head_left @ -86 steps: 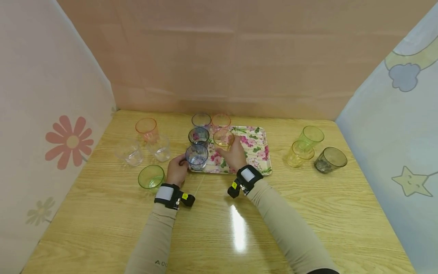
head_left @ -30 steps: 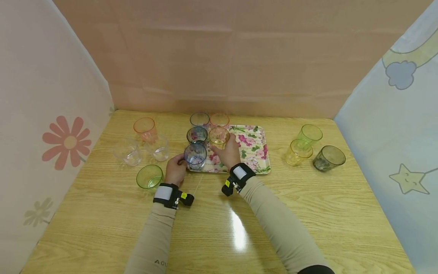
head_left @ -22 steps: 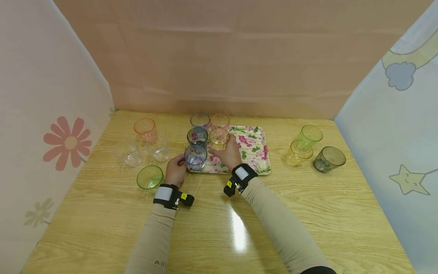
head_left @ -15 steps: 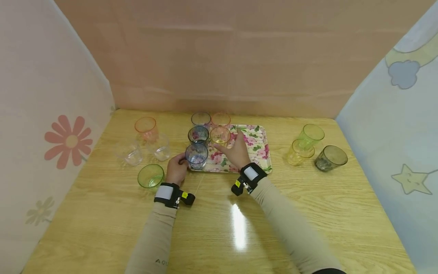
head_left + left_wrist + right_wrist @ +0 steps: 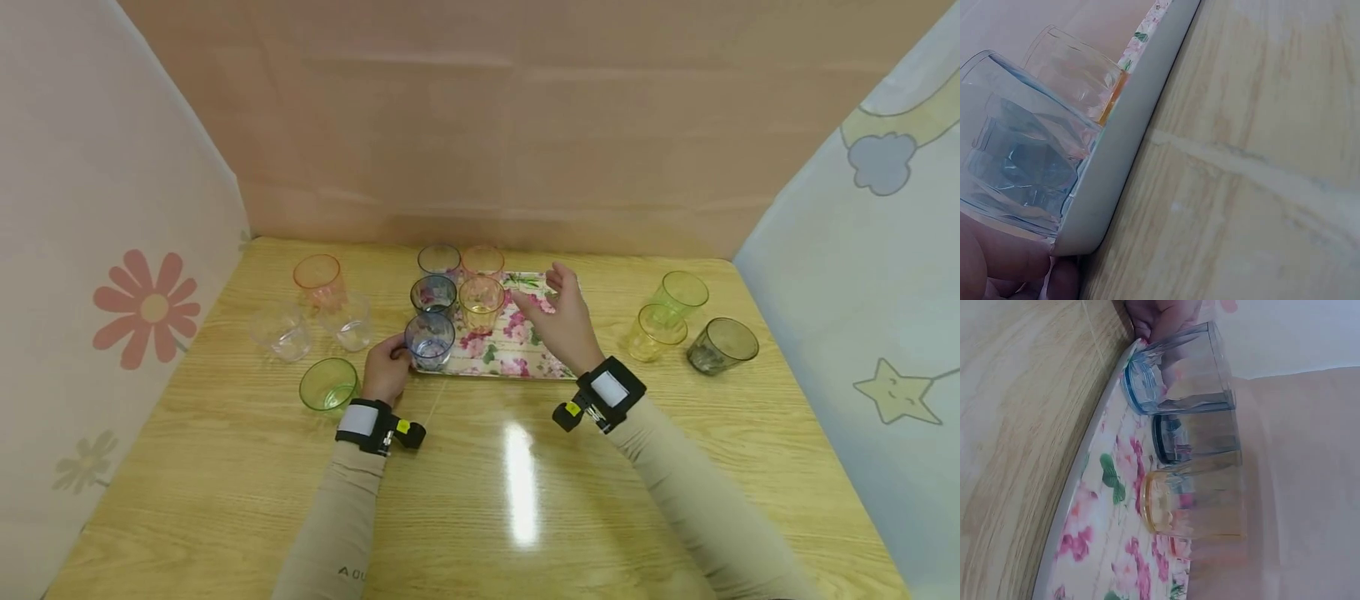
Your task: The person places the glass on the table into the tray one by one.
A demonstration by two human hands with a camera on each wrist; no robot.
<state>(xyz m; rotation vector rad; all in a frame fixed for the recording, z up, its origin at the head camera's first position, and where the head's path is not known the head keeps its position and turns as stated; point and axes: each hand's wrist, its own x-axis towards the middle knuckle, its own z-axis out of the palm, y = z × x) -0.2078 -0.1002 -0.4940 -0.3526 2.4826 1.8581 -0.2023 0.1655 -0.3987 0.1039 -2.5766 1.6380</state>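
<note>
My left hand point(image 5: 386, 371) grips the front-left corner of the flower-print tray point(image 5: 517, 358), beside a blue glass point(image 5: 430, 343). In the left wrist view its fingertips point(image 5: 1019, 256) sit against the tray's corner. My right hand point(image 5: 562, 321) hovers above the tray's right part, holding nothing, its fingers spread from the thumb. To its left an amber-yellow glass point(image 5: 482, 307) stands upright on the tray, next to a dark grey-blue glass point(image 5: 433, 296). Behind these are another bluish glass point(image 5: 439, 260) and a pink glass point(image 5: 483, 262).
Left of the tray, on the wooden table point(image 5: 450, 517), stand an orange glass point(image 5: 321, 285), two clear glasses point(image 5: 288, 337) and a green glass point(image 5: 330, 387). To the right are a lime glass point(image 5: 681, 293), a yellow glass point(image 5: 656, 337) and a smoky glass point(image 5: 722, 348).
The amber-yellow glass shifted slightly left on the tray in my right hand. That hand has let it go and moved away to the right. My left hand stays at the tray corner.
</note>
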